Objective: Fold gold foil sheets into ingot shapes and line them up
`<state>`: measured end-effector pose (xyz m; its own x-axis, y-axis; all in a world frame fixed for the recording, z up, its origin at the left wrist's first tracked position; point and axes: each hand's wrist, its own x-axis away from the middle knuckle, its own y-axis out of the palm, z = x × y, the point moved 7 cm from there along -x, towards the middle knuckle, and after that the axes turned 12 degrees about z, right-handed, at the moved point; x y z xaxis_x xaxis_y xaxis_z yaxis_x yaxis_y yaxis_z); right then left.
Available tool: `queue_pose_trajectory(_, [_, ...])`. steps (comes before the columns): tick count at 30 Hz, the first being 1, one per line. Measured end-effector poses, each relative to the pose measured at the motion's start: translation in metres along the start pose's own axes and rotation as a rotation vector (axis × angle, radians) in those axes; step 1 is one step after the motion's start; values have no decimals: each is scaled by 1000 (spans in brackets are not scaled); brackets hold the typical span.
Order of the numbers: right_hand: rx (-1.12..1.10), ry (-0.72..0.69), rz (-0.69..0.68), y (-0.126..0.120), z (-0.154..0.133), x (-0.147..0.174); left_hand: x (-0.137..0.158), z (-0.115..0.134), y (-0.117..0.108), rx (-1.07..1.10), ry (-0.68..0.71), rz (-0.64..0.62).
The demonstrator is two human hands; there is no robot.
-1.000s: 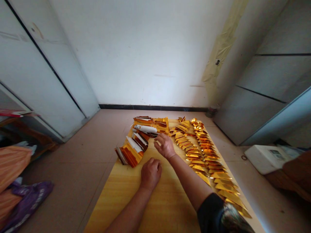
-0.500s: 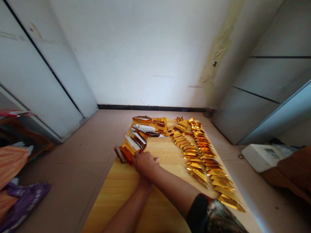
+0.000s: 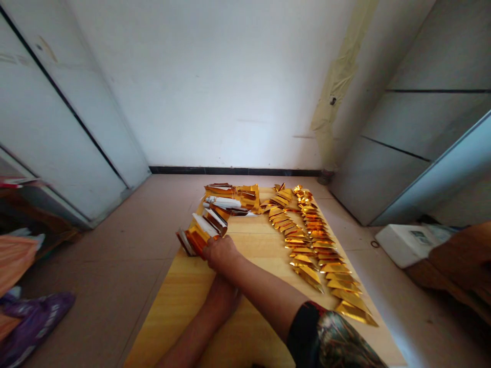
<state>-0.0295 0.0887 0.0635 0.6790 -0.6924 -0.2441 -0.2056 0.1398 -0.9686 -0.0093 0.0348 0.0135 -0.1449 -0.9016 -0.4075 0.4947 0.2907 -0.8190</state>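
Note:
My right hand (image 3: pixel 221 254) reaches across the table, its fingers curled at the near edge of a stack of gold foil paper (image 3: pixel 199 240). The fingertips seem to pinch a sheet there. Below it and partly covered by my right forearm is my left hand (image 3: pixel 227 299); its fingers are hidden. Loosely folded foil sheets with white backs (image 3: pixel 209 223) lie just beyond. Further back is another pile of foil paper (image 3: pixel 230 197). On the right, folded gold foil pieces (image 3: pixel 320 240) overlap in two long rows.
All of it rests on a wooden table (image 3: pixel 172 291). A purple bag (image 3: pixel 42 319) and orange plastic (image 3: pixel 19 258) are at the left. Grey cabinets (image 3: pixel 406 128) flank the wall, and a white box (image 3: pixel 406 243) stands at the right.
The whole view has shifted slightly. My right hand stays by the foil stack, its fingers drawn in closer; my left hand has dropped lower beneath the right forearm.

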Motion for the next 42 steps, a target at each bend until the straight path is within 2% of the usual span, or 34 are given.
queue_pose_trajectory(1, [20, -40, -35, -3, 1, 0, 12, 0, -9, 34, 140, -44])
queue_pose_trajectory(2, [9, -78, -35, -9, 2, 2, 21, -7, -23, 34, 196, -26])
queue_pose_trajectory(6, [-58, -81, 82, -31, 16, 21, 24, -48, -89, -130, 111, 243])
queue_pose_trajectory(8, [-77, -27, 122, -34, 28, 34, 10, -53, -102, -245, 89, 274])
queue_pose_trajectory(11, [-76, 33, 151, -29, 47, 55, -13, -47, -98, -332, 71, 251])
queue_pose_trajectory(14, [-65, 84, 194, -24, 62, 82, -26, -43, -79, -391, 34, 215])
queue_pose_trajectory(18, [-76, 103, 220, -15, 69, 121, -30, -50, -61, -442, 8, 187])
queue_pose_trajectory(23, [-118, 133, 278, -7, 70, 154, -31, -56, -57, -475, 27, 157])
queue_pose_trajectory(31, [-184, 170, 363, -4, 72, 164, -36, -54, -55, -534, 141, 110])
queue_pose_trajectory(42, [-244, 190, 369, -5, 73, 164, -39, -42, -79, -487, 199, 201])
